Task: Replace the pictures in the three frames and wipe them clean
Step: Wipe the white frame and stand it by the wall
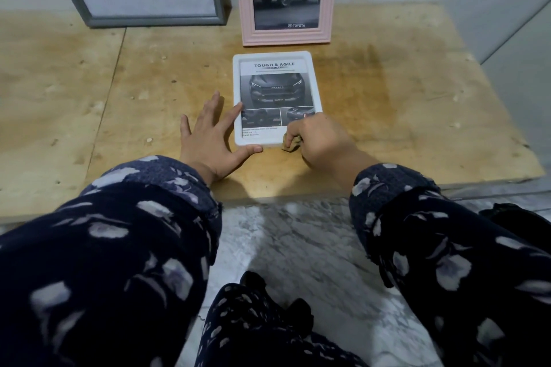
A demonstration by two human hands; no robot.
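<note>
Right hand [319, 137] clutches a crumpled cloth [291, 142] at the white frame [277, 58]'s near corner; left hand [213, 135], fingers spread flat, steadies its edge. Hard wiping could slide the frame on the plywood board [417, 98]; a loose brace would allow it.

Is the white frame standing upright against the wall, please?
No, the white frame lies flat on the wooden board, steadied by the left hand.

left hand [213, 137] steadies white frame [277, 98] | right hand [320, 140] pinches cloth [291, 142]
</note>
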